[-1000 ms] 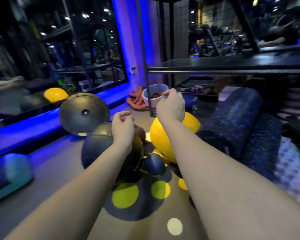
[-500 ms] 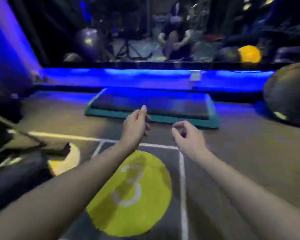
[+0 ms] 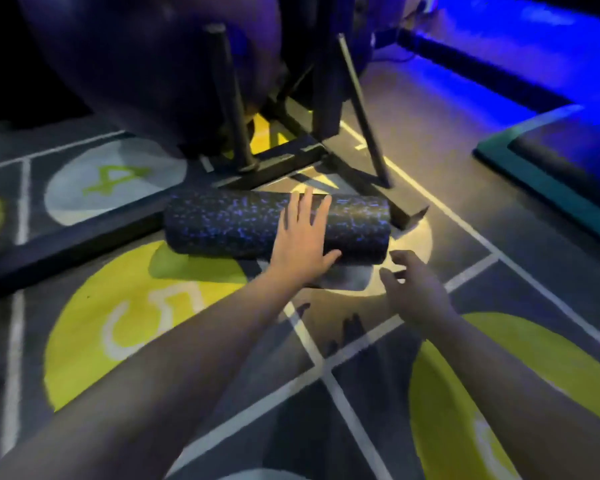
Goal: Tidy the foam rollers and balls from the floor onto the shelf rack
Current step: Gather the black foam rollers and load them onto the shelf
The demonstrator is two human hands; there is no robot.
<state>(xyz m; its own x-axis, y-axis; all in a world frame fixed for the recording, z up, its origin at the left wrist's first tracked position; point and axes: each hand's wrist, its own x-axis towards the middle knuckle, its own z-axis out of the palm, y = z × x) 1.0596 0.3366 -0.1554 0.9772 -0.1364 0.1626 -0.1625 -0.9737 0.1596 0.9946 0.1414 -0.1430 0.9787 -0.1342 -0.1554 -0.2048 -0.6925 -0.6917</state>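
Observation:
A black foam roller (image 3: pixel 222 226) with blue speckles lies on its side on the patterned floor mat, against the base of a dark metal stand. My left hand (image 3: pixel 303 240) lies flat on top of the roller with straight fingers and the thumb against its near side. My right hand (image 3: pixel 411 289) hovers just short of the roller's right end, fingers loosely spread, holding nothing. The shelf rack and the balls are out of view.
A dark metal stand (image 3: pixel 291 157) with slanted legs rises just behind the roller, and a large dark ball (image 3: pixel 136 57) rests above it. A teal-edged step platform (image 3: pixel 548 168) sits at the right. The floor mat (image 3: pixel 136 323) shows yellow numbered circles and white lines.
The view has swung from the rack and balls, past the step platform, down to this roller. Both hands, held up with nothing in them before, have reached down; the left now rests on the roller.

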